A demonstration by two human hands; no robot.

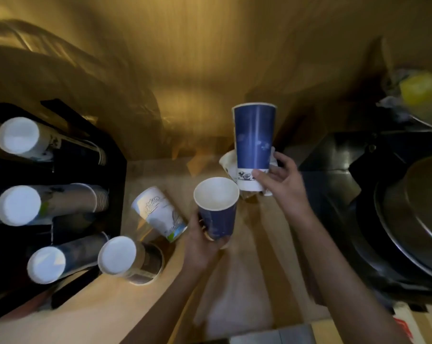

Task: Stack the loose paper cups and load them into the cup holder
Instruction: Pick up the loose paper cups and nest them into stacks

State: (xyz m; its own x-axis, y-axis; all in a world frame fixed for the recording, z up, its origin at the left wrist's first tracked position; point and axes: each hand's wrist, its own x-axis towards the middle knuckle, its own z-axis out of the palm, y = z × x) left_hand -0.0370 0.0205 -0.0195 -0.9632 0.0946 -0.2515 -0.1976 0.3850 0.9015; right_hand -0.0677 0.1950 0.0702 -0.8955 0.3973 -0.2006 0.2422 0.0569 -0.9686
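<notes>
My left hand [205, 234] gripped a blue cup [217, 209] upright, mouth open toward me, just above the desk [106, 309]. My right hand [279, 177] clasped a taller blue cup [254, 140] by its white base. The black cup holder [61, 194] stood at left, already carrying stacks, a white cup [160, 214] lying beside it.

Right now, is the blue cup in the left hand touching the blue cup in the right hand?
Cannot tell. In the head view the left-hand cup's rim meets the right-hand cup's base in the picture; no contact or gap shows plainly.
</notes>
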